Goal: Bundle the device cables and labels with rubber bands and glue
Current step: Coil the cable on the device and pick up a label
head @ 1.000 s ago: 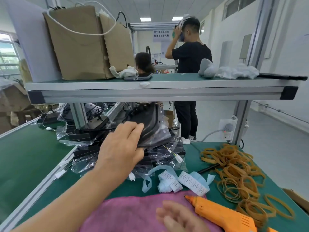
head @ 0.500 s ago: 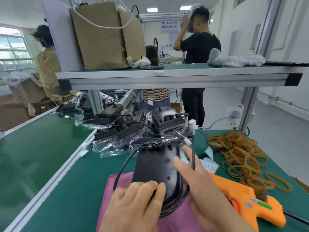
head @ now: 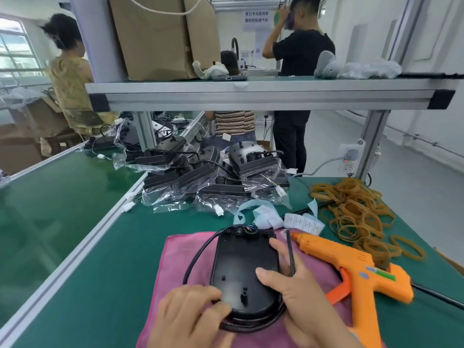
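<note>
You are at a green desk (head: 105,247) on a factory line, with a metal shelf (head: 251,96) overhead and other people working beyond it.

In the head view, the black device (head: 244,267) lies flat on a pink cloth (head: 175,259) at the near edge of the desk. Its cable (head: 198,257) leaves the far end, sweeps round the left side and wraps under the near rim. Your left hand (head: 190,315) has its fingers curled over the near-left rim, holding device and loop together. Your right hand (head: 296,295) grips the right side, thumb on top, and a thin black length stands up between its fingers (head: 278,247). That is probably the cable's free end, though its tip is out of sight.

The glue gun (head: 351,267) lies just beside your right hand, nozzle toward the far edge. The labels (head: 303,223) curl just past the cloth. The rubber bands (head: 356,204) are heaped toward the right edge. Bagged devices (head: 213,179) are piled at the far edge.

You look to be early in this unit, coiling the cable round the body, with no band on it yet. Next you would need to finish the wrap and pin it with your left hand. That frees your right hand to reach for a band, so keep the loop tight or it may spring loose.
</note>
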Demonstrator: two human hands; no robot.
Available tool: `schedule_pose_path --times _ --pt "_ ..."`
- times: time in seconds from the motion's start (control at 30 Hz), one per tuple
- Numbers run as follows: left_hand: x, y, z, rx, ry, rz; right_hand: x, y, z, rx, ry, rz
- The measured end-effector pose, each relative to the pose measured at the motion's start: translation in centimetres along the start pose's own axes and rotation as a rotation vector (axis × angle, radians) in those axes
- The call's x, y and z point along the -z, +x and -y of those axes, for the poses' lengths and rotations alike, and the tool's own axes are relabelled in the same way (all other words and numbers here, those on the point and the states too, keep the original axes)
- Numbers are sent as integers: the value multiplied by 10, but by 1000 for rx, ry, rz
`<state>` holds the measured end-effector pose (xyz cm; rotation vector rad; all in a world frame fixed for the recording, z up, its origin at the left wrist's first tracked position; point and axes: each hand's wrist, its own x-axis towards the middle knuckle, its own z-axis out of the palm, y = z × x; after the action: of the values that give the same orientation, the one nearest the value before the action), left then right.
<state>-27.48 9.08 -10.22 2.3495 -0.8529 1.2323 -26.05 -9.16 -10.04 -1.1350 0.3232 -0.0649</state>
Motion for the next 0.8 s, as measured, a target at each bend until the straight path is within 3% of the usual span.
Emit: schedule_pose_path --times 0.03,0.17,0.27,0.53,0.7,0.8 --pt "-6 -4 2 16 -137 15 0 -1 0 0 3 1" --pt "-3 -5 34 16 -21 116 6 -1 9 2 -1 27" --pt "5 10 47 124 -23 155 7 -2 13 16 16 61" --pt "26 27 6 152 -275 52 -5 -2 8 110 0 20" --pt "2 12 -29 235 -495 -40 -11 -5 12 108 45 66" --pt "4 16 -27 269 -516 -12 -13 -7 14 110 68 119"
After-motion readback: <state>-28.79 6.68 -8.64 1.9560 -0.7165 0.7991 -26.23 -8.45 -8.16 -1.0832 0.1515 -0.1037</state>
